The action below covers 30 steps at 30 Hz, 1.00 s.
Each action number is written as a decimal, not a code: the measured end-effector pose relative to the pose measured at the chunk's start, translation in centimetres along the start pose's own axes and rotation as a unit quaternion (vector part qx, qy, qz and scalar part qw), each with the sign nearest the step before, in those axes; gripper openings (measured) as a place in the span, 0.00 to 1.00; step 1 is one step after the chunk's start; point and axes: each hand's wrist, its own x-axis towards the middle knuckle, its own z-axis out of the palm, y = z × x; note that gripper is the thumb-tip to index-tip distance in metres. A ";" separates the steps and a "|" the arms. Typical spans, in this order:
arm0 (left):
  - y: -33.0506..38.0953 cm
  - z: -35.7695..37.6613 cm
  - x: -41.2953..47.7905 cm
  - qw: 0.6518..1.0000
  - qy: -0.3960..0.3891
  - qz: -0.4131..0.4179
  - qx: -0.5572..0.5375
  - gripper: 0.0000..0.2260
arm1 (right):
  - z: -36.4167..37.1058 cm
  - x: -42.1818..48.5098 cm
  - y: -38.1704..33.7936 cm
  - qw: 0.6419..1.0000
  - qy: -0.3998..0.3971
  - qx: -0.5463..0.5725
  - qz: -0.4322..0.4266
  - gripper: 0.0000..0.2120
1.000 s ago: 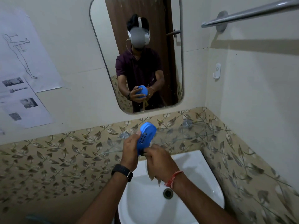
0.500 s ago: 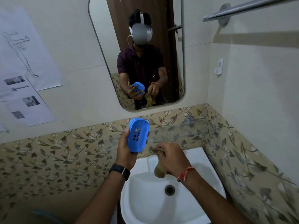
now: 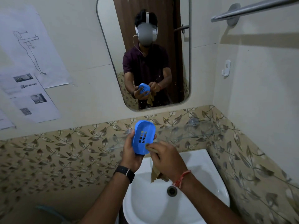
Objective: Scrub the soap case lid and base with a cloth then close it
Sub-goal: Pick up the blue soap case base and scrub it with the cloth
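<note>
A blue soap case base [image 3: 143, 136] with several drain slots is held upright above the sink, its hollow side facing me. My left hand [image 3: 131, 152] grips it from the left and behind. My right hand [image 3: 166, 157] is closed on a tan cloth [image 3: 156, 175], which hangs down below the fist. The cloth's upper end touches the lower right edge of the base. No lid is in view.
A white sink [image 3: 210, 183] with a drain [image 3: 172, 191] lies below the hands. A glass shelf [image 3: 186, 131] runs along the leaf-patterned tiles. A mirror [image 3: 110, 50] hangs above, paper sheets [image 3: 32, 62] are taped at left, a towel bar [image 3: 252, 8] at upper right.
My left hand turned the blue base so its hollow side faces me. My right hand pulled the cloth away, then brought it back up against the base's lower edge.
</note>
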 end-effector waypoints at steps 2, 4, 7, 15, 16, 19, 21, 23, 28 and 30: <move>0.0 0.5 0.1 0.999 -0.001 0.015 0.051 0.24 | 0.7 0.1 -0.2 0.998 -0.055 -0.033 0.010 0.13; 0.1 1.2 -0.1 0.996 0.002 0.032 0.084 0.24 | 1.0 0.3 -0.3 0.997 -0.064 -0.032 0.026 0.12; -0.1 1.9 -0.1 0.986 0.019 0.073 0.147 0.27 | 0.9 0.9 -0.2 0.995 -0.071 -0.017 0.065 0.07; -0.7 2.5 -0.2 0.983 0.015 0.108 0.150 0.26 | -1.9 1.1 1.0 0.871 -0.249 0.371 0.206 0.09; -0.7 2.5 -0.2 0.983 0.009 0.103 0.153 0.27 | -2.3 0.7 1.6 0.868 -0.287 0.350 0.205 0.08; -0.6 2.3 -0.1 0.984 -0.017 0.092 0.154 0.22 | -2.7 -1.5 4.2 0.905 -0.360 0.121 0.190 0.06; -0.6 1.8 0.1 0.985 -0.025 0.085 0.149 0.20 | -2.8 -2.9 5.7 0.911 -0.330 0.063 0.239 0.05; -0.7 1.5 0.2 0.988 -0.020 0.074 0.132 0.21 | -3.3 -3.4 6.4 0.917 -0.272 0.098 0.273 0.09; -1.3 1.3 0.3 0.974 -0.033 0.094 0.203 0.25 | -5.3 -0.8 6.5 0.885 -0.115 0.309 0.327 0.17; -1.4 1.5 0.1 0.950 -0.052 0.116 0.284 0.24 | -5.9 0.1 6.6 0.844 -0.098 0.396 0.349 0.13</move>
